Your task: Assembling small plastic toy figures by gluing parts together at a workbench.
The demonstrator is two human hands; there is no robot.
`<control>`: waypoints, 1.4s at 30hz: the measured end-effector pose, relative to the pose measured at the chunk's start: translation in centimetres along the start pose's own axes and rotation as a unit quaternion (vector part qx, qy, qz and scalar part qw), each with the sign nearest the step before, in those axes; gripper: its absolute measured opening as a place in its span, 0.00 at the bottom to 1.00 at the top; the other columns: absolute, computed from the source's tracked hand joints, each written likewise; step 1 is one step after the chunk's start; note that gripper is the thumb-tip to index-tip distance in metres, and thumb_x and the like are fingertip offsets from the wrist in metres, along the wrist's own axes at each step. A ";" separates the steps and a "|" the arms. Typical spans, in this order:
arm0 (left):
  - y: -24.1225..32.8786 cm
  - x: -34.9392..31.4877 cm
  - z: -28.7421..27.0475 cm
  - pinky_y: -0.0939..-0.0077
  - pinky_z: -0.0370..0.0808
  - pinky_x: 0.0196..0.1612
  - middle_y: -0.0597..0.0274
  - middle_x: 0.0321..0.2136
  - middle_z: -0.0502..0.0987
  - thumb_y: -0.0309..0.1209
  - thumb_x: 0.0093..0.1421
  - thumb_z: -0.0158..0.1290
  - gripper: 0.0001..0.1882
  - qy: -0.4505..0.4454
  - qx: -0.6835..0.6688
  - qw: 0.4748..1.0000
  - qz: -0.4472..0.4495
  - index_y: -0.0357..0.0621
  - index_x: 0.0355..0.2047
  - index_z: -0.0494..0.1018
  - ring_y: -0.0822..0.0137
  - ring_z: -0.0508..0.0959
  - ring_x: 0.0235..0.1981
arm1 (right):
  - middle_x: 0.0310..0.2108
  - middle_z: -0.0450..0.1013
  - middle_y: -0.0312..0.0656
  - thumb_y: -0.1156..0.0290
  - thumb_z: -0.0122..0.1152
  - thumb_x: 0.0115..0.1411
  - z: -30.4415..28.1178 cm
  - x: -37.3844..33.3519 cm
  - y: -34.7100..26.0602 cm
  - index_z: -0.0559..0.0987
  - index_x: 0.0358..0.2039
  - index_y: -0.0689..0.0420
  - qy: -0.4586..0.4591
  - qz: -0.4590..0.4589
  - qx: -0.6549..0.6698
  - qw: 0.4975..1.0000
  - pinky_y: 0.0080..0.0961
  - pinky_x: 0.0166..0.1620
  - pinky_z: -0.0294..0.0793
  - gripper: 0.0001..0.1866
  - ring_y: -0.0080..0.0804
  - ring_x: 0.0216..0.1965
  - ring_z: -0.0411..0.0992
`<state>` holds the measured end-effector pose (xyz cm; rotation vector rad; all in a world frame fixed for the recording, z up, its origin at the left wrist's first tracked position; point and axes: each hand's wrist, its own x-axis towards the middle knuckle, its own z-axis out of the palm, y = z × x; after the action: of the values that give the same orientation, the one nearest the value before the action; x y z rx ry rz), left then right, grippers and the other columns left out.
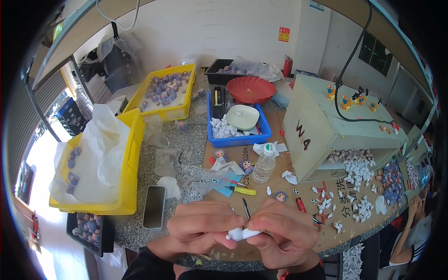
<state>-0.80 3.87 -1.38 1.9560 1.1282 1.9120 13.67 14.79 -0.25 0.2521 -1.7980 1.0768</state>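
Near the front edge of the table, I hold a small white molded figure part (237, 234) with rounded lobes between both hands. My left hand (203, 227) pinches one end with thumb and fingers. The other end is gripped by my right hand (284, 228). Just behind my fingertips a slim dark-tipped craft knife (246, 207) points away from me; its lower end is hidden, so I cannot tell whether it is held or lying down. Beyond it lie a yellow-handled screwdriver (244, 191) and small purple-haired doll heads (280, 196). To the left rests a phone (154, 208).
A clear bottle (264, 163) stands mid-table, before a blue tray (240, 140) of white parts. Yellow crates (128, 186) line the left. At right are a pale green box (303, 126), piles of white parts (359, 172), scissors (319, 219) and another person's arm (405, 238).
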 end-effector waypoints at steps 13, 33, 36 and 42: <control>0.1 0.0 -0.4 0.73 0.76 0.32 0.47 0.29 0.79 0.24 0.49 0.63 0.14 0.009 -0.029 0.998 -0.059 0.29 0.35 0.76 0.59 0.80 0.28 | 0.26 0.74 0.46 0.74 0.65 0.54 -0.5 0.2 0.1 0.76 0.33 0.69 -0.011 0.096 0.018 0.995 0.22 0.29 0.68 0.12 0.29 0.27 0.71; 6.7 -6.3 4.5 0.82 0.71 0.32 0.59 0.30 0.76 0.34 0.63 0.51 0.19 0.029 -0.033 0.976 -0.215 0.32 0.49 0.71 0.74 0.74 0.28 | 0.27 0.73 0.46 0.77 0.56 0.60 3.5 -8.6 -8.4 0.72 0.32 0.66 0.177 0.354 0.237 0.887 0.17 0.27 0.73 0.06 0.23 0.24 0.71; 7.8 -7.1 4.8 0.81 0.71 0.33 0.58 0.30 0.77 0.31 0.63 0.49 0.18 -0.022 0.034 0.981 -0.188 0.34 0.50 0.71 0.72 0.75 0.29 | 0.30 0.74 0.46 0.76 0.57 0.60 4.0 -10.6 -9.6 0.71 0.35 0.67 0.154 0.304 0.161 0.926 0.20 0.31 0.75 0.07 0.25 0.26 0.72; 9.0 -9.4 6.2 0.78 0.71 0.33 0.57 0.28 0.76 0.29 0.64 0.46 0.17 -0.055 0.061 0.976 -0.201 0.36 0.52 0.70 0.69 0.75 0.28 | 0.36 0.72 0.43 0.82 0.56 0.59 3.7 -14.9 -11.7 0.71 0.43 0.68 0.148 0.360 0.252 0.886 0.19 0.40 0.74 0.11 0.24 0.36 0.72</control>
<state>9.40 -5.85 -4.17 1.6979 1.5024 1.5395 25.58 0.95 -6.47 -0.3002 -1.3123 1.9908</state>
